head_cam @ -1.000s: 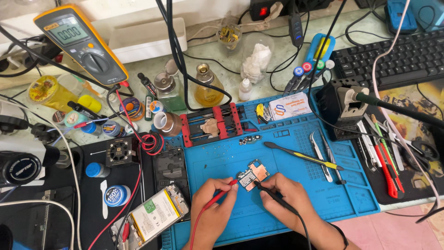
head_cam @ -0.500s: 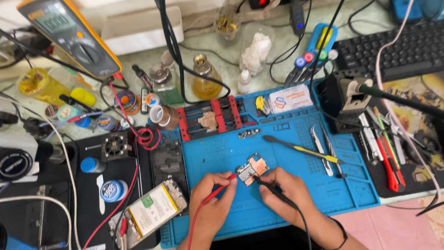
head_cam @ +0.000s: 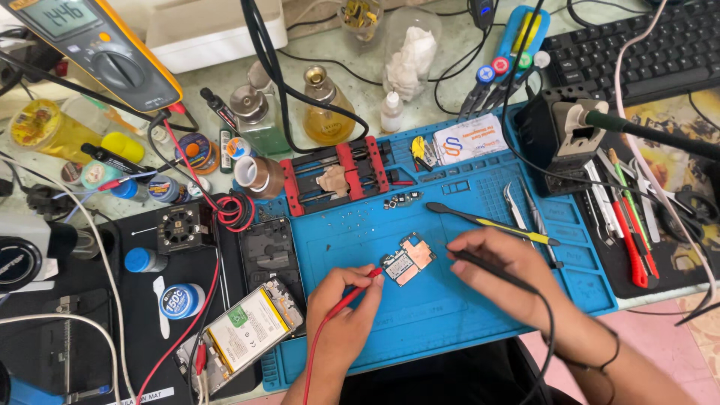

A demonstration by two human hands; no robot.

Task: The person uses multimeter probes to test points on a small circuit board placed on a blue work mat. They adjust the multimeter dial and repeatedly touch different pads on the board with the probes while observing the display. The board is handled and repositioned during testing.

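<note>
A small phone circuit board (head_cam: 407, 259) lies on the blue repair mat (head_cam: 450, 315). My left hand (head_cam: 343, 307) holds a red test probe (head_cam: 352, 291) whose tip touches the board's left edge. On the board's right, my right hand (head_cam: 504, 266) grips a black test probe (head_cam: 487, 264) with its tip close to the board. Red and black leads run back toward a yellow multimeter (head_cam: 97, 49) at the far left.
An opened phone (head_cam: 244, 330) lies left of the mat. A red board holder (head_cam: 334, 176), a yellow-handled tool (head_cam: 491, 220), tweezers (head_cam: 517, 210), a soldering station (head_cam: 559, 131), bottles (head_cam: 326, 109) and a keyboard (head_cam: 637, 49) crowd the bench.
The camera has shifted so the scene sits lower and to the right. Both hands stay at the board with their probes.
</note>
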